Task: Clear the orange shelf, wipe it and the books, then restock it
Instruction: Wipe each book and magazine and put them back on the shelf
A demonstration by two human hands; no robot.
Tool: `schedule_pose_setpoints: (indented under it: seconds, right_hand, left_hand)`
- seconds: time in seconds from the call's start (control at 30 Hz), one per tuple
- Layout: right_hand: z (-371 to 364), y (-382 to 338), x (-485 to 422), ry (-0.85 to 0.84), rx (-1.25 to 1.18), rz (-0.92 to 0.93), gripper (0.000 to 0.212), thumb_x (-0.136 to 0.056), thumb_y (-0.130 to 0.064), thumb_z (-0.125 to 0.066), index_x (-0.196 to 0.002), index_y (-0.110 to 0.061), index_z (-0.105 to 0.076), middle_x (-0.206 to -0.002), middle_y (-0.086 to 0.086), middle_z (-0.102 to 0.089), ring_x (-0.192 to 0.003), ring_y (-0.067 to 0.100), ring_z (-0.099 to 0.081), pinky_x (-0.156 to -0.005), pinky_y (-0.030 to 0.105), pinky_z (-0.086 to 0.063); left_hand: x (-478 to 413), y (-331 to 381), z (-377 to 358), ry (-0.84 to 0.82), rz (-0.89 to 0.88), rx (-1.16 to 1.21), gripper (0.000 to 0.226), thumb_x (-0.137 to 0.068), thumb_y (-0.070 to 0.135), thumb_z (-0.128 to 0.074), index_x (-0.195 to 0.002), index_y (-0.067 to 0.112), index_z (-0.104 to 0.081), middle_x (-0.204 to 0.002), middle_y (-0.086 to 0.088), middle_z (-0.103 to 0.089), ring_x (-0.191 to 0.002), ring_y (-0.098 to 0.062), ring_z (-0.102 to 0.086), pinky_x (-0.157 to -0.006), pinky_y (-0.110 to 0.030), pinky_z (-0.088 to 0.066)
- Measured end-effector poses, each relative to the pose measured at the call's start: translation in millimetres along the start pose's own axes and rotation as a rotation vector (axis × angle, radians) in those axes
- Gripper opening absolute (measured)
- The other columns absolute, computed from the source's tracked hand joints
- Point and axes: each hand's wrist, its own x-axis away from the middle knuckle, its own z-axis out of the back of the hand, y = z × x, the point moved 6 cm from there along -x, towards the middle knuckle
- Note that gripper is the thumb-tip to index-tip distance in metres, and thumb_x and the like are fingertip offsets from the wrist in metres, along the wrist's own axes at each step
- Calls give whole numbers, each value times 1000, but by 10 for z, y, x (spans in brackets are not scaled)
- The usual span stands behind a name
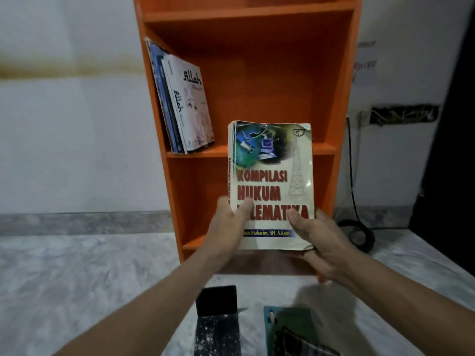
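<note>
Book (272, 181) clasped by left grip (231, 222) and right grip (318, 240); thumbs (245, 208) hide some title letters.

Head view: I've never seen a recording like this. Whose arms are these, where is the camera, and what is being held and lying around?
There is no machine here. A person wears one wide-angle camera on the head, looking forward and down, so the two bare arms are their own. The left hand and the right hand both grip the lower part of a worn paperback, held upright in front of the orange shelf. A few books lean against the shelf's left wall on one board. On the pale floor lie a black L-shaped thing, perhaps a bookend, and a flat green thing, too blurred to name. A black cable coils at the right.
</note>
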Motion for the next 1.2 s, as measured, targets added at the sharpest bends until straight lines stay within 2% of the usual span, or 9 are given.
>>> schedule_pose_setpoints:
  seconds: [0.2,0.27,0.33,0.47,0.63,0.77,0.83,0.97,1.2]
  right_hand:
    - [-565,-664,-407,6,239,13,25,-93,-16,-61,-118,-18,-58,-99,5,-75,-92,26,-72,-84,50,-55]
    - [-799,-950,-526,57,393,19,20,-92,-19,-64,-112,-14,-59,-94,5,-75,-80,21,-70,-66,34,-56]
    - [-1088,-1232,-653,80,537,25,15,-91,-17,-64,-105,-11,-61,-92,5,-71,-69,15,-64,-50,25,-46]
    - [-1336,-1403,-916,111,533,-108,11,-90,-17,-64,-98,-9,-61,-103,11,-70,-82,18,-55,-52,21,-37]
    - [-1333,-1408,-1149,127,508,-164,13,-91,-14,-63,-98,-5,-57,-98,16,-66,-71,20,-56,-64,24,-48]
    - [-1253,-1491,-1400,85,537,-159,9,-91,-10,-61,-95,-6,-54,-94,15,-60,-83,29,-58,-71,39,-57]
    - [-1233,-1545,-1583,40,587,-139,8,-92,-10,-59,-96,-6,-54,-98,17,-60,-87,32,-58,-72,39,-57]
    - [-1199,-1564,-1992,-67,634,-110,6,-94,-11,-57,-97,-6,-55,-98,17,-65,-90,32,-61,-70,33,-56]
    - [-1241,-1387,-2627,-237,631,-155,5,-95,-10,-55,-99,-8,-54,-100,18,-66,-92,34,-67,-69,39,-60]
  left_hand:
    - [-378,364,503,-46,-35,-230,27,-102,31,-50,-122,15,-43,-116,1,-61,-93,-12,-65,-64,-22,-58]
    - [-555,595,725,-11,-86,-316,31,-101,33,-51,-126,16,-48,-119,2,-64,-93,-10,-64,-67,-23,-57]
    - [-700,786,956,37,-108,-346,31,-100,33,-52,-127,16,-50,-116,2,-65,-88,-9,-66,-67,-23,-58]
    - [-873,1076,1149,137,-140,-395,31,-99,29,-55,-127,14,-51,-116,-1,-65,-74,-4,-59,-40,-6,-40]
    - [-1037,1163,1134,161,-143,-420,30,-99,27,-56,-126,14,-55,-115,0,-64,-75,-4,-56,-49,-12,-40]
    - [-1142,1096,971,196,-83,-405,27,-99,23,-56,-123,10,-55,-111,1,-63,-74,-6,-58,-52,-13,-43]
    - [-1222,1065,895,244,-57,-373,28,-98,21,-58,-124,9,-56,-119,-4,-65,-80,-8,-62,-54,-15,-47]
    - [-1376,1020,768,401,-10,-361,29,-97,24,-59,-122,11,-53,-123,-3,-62,-72,-4,-51,-48,-12,-37]
    - [-1640,825,674,641,93,-338,27,-94,24,-64,-118,14,-57,-123,-1,-64,-97,-12,-61,-50,-13,-42]
